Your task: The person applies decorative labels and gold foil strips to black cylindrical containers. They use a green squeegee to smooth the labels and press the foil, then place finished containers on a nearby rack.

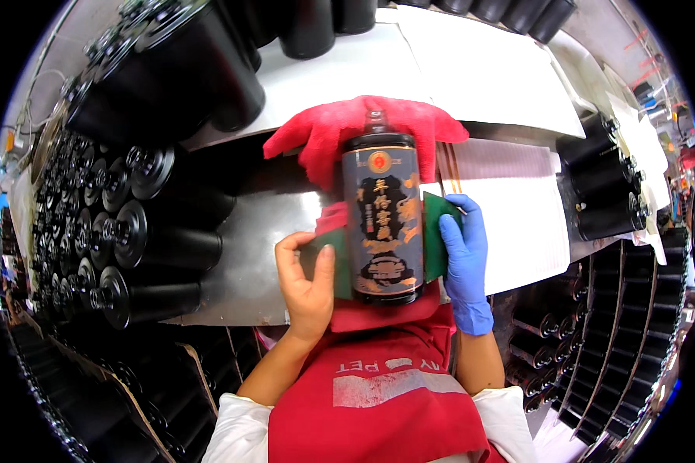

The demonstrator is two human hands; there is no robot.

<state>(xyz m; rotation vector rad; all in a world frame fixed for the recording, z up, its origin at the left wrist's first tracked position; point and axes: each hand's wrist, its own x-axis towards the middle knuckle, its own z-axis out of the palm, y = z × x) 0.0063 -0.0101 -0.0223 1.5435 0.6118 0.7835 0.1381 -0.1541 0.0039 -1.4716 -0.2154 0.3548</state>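
Note:
A black bottle (384,216) with a clear neck and a grey label with gold print lies in front of me, neck pointing away. Red cloth (316,139) shows around its neck and beneath its near end. Dark green sheet (435,239) sticks out on both sides of the bottle; whether it is one piece passing underneath is hidden. My bare left hand (306,285) grips the left part of the sheet between thumb and fingers. On the other side my right hand (466,266), in a blue glove, has its thumb and fingers closed on the sheet's right part.
Black bottles (143,235) lie stacked on the left, with larger ones behind. Several black bottles (610,185) lie at the right edge beside a white ribbed sheet (510,208). White board (486,62) covers the far side of the metal table (255,270). Racks of dark bottles (618,332) stand low on the right.

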